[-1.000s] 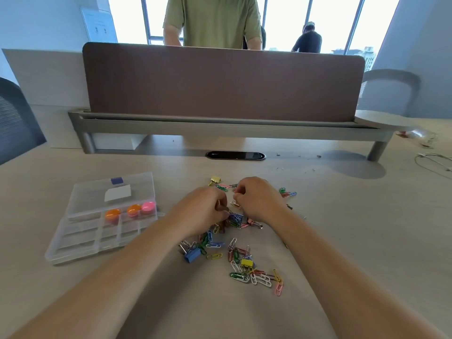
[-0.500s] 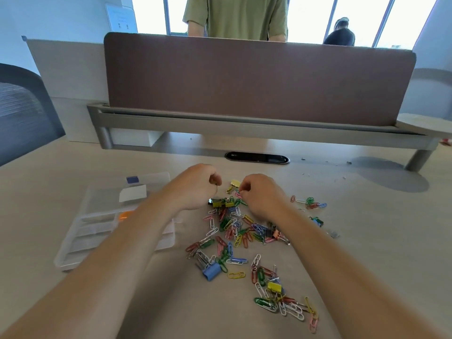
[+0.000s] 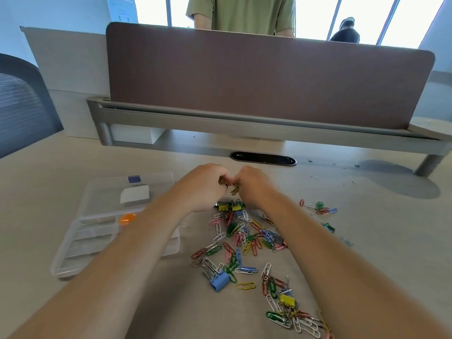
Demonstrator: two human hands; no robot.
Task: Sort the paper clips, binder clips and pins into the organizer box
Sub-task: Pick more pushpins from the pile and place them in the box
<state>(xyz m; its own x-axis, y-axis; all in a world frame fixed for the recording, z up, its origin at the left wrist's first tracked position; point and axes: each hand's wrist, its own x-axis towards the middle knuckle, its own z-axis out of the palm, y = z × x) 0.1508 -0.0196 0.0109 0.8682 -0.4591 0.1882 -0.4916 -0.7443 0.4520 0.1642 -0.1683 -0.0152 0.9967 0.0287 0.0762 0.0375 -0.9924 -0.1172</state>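
Note:
Both my hands hover close together above the far end of a pile of coloured paper clips (image 3: pixel 242 237) on the beige desk. My left hand (image 3: pixel 203 185) has its fingers curled and pinches a small dark clip (image 3: pixel 223 182). The curled fingers of my right hand (image 3: pixel 254 188) pinch a yellowish clip (image 3: pixel 234 191). Two yellow binder clips (image 3: pixel 229 207) lie just below the hands. Nearer me are a blue binder clip (image 3: pixel 219 281) and another yellow binder clip (image 3: pixel 287 299). The clear organizer box (image 3: pixel 73 255) lies open on the left, partly hidden by my left forearm, with an orange pin (image 3: pixel 127 218) in one compartment.
A few loose clips (image 3: pixel 318 207) and a green binder clip (image 3: pixel 329 227) lie to the right. A brown desk divider (image 3: pixel 269 81) on a grey rail closes off the back, with a person standing behind it. A grey chair (image 3: pixel 22 104) is at the far left.
My hands have lifted off the pile and drawn together, each now pinching a small clip. The view has shifted closer, so my left forearm now covers part of the box.

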